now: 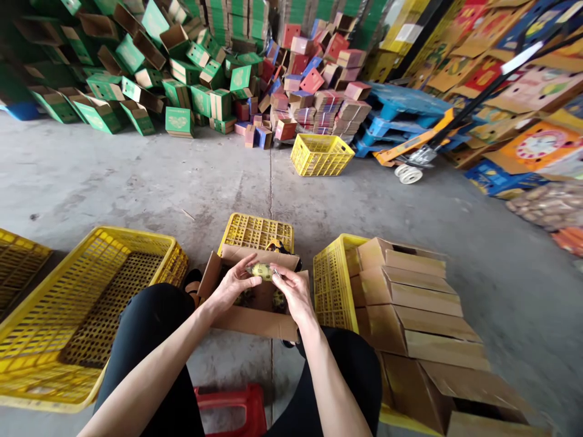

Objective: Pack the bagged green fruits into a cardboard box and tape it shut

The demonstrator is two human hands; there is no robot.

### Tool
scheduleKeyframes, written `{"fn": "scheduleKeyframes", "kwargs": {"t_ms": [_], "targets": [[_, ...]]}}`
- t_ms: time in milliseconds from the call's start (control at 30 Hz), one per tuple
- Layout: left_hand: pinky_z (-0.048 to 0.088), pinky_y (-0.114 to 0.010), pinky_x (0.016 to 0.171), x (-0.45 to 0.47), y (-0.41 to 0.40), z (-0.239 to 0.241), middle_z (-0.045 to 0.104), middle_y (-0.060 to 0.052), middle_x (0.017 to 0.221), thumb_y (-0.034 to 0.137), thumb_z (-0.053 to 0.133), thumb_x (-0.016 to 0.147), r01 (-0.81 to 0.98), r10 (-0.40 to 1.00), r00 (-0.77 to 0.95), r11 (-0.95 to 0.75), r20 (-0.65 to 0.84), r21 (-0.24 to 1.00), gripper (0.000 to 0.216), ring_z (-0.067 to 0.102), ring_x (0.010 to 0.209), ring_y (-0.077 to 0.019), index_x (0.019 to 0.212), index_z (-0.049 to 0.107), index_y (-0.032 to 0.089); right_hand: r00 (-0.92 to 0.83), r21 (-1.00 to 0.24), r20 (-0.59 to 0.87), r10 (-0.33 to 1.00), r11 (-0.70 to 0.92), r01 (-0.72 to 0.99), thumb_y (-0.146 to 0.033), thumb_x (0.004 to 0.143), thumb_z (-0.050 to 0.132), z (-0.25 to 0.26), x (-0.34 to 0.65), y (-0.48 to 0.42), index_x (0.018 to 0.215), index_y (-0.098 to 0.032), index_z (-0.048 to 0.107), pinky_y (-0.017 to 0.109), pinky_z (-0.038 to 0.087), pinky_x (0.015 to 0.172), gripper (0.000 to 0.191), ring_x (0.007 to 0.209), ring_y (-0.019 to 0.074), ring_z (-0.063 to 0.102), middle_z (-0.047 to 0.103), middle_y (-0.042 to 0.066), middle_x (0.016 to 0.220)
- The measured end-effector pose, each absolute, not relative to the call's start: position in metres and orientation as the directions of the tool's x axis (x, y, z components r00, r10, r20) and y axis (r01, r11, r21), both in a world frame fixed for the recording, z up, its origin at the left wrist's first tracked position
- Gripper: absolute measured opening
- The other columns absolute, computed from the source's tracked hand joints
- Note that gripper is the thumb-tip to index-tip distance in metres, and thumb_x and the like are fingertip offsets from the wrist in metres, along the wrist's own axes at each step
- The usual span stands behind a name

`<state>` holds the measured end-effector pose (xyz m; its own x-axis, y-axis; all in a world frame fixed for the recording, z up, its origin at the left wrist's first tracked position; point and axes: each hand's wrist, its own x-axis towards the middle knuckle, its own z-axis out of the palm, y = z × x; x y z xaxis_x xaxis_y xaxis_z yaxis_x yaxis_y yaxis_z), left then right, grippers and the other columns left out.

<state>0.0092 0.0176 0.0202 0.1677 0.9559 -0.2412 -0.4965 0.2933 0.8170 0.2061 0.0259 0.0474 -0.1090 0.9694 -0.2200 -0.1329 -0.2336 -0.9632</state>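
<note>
Both hands meet over an open cardboard box (266,321) between my knees. Held between them is a small, rounded, yellow-green item (262,271) with dark markings; its exact kind is not clear. My left hand (233,284) pinches its left end between thumb and fingers. At the other end, the fingertips of my right hand (294,292) grip it. Inside the box, dark and yellowish items show partly beneath my hands, too shaded to name. An upturned yellow plastic crate (257,227) is just beyond the box, its rear part visible.
A large yellow crate (136,243) stands at my left, and another yellow crate (334,282) filled with folded-open cartons (423,297) at my right. A red plastic stool (255,409) shows below me. Farther off are heaped green boxes (180,120), a yellow basket (321,155) and a pallet jack (414,152).
</note>
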Motion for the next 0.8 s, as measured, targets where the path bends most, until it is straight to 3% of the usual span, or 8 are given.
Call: {"fn": "scheduleKeyframes", "kwargs": {"t_ms": [67,133,233,400,500,600,700,800], "targets": [[0.05,-0.044,0.11,0.009,0.017,0.02,0.07,-0.011,0.137,0.034,0.098,0.071,-0.522,0.939,0.2,0.343,-0.279,0.781,0.1,0.071,0.12,-0.0281,0.158,0.049,0.029,-0.08,-0.977,-0.174,0.981,-0.183,-0.109,-0.046,0.074,0.09,0.047,0.207,0.027,0.105,-0.026,0.085,0.049,0.046,0.119,0.038,0.131,0.0328,0.066,0.075,0.008,0.134],[0.054,-0.046,0.106,0.009,0.016,0.019,0.072,-0.013,0.132,0.047,0.09,0.081,-0.546,0.913,0.242,0.407,-0.327,0.732,0.093,0.074,0.114,-0.0288,0.16,0.044,0.029,-0.078,-0.985,-0.138,0.987,-0.145,-0.093,-0.043,0.075,0.088,0.047,0.207,0.028,0.101,-0.026,0.085,0.048,0.045,0.12,0.032,0.134,0.0327,0.064,0.073,0.008,0.137],[0.059,-0.043,0.097,0.008,0.017,0.017,0.075,-0.016,0.125,0.056,0.081,0.088,-0.545,0.89,0.274,0.456,-0.365,0.703,0.072,0.077,0.105,-0.0293,0.148,0.059,0.022,-0.117,-0.992,-0.098,0.988,-0.106,-0.062,-0.041,0.077,0.085,0.044,0.207,0.029,0.098,-0.027,0.085,0.049,0.045,0.119,0.025,0.134,0.0323,0.063,0.074,0.008,0.136],[0.062,-0.035,0.088,0.005,0.021,0.011,0.074,-0.011,0.12,0.038,0.092,0.079,-0.553,0.919,0.205,0.392,-0.336,0.735,0.057,0.076,0.094,-0.0219,0.128,0.07,0.02,-0.033,-0.994,-0.095,0.995,-0.097,-0.06,-0.043,0.078,0.084,0.034,0.208,0.029,0.119,-0.03,0.078,0.051,0.045,0.119,0.044,0.136,0.0318,0.061,0.071,0.007,0.14],[0.062,-0.034,0.086,0.004,0.021,0.01,0.073,-0.009,0.122,0.035,0.094,0.076,-0.553,0.936,0.154,0.346,-0.316,0.758,0.068,0.075,0.094,-0.0205,0.136,0.066,0.024,0.036,-0.973,-0.178,0.983,-0.171,-0.156,-0.056,0.081,0.081,0.03,0.212,0.029,0.129,-0.031,0.072,0.053,0.052,0.112,0.055,0.136,0.0328,0.061,0.068,0.008,0.144],[0.06,-0.034,0.086,0.004,0.019,0.012,0.072,-0.009,0.124,0.034,0.095,0.075,-0.531,0.943,0.158,0.331,-0.293,0.78,0.081,0.074,0.098,-0.0221,0.147,0.058,0.028,-0.011,-0.93,-0.324,0.946,-0.32,-0.18,-0.065,0.086,0.075,0.033,0.215,0.029,0.128,-0.034,0.071,0.049,0.062,0.097,0.053,0.127,0.032,0.067,0.069,0.007,0.141],[0.058,-0.037,0.092,0.007,0.018,0.015,0.073,-0.01,0.127,0.033,0.095,0.075,-0.533,0.948,0.195,0.319,-0.253,0.783,0.094,0.074,0.104,-0.0245,0.157,0.049,0.03,-0.079,-0.905,-0.394,0.916,-0.402,-0.138,-0.06,0.082,0.082,0.038,0.213,0.027,0.122,-0.032,0.074,0.042,0.064,0.088,0.049,0.118,0.0299,0.072,0.074,0.006,0.132],[0.055,-0.04,0.099,0.009,0.018,0.017,0.074,-0.01,0.127,0.03,0.097,0.072,-0.568,0.96,0.161,0.28,-0.229,0.774,0.105,0.073,0.107,-0.0248,0.162,0.042,0.03,-0.124,-0.891,-0.385,0.915,-0.403,-0.209,-0.049,0.073,0.092,0.042,0.21,0.027,0.113,-0.027,0.076,0.04,0.063,0.089,0.048,0.107,0.0275,0.075,0.078,0.007,0.118]]}}
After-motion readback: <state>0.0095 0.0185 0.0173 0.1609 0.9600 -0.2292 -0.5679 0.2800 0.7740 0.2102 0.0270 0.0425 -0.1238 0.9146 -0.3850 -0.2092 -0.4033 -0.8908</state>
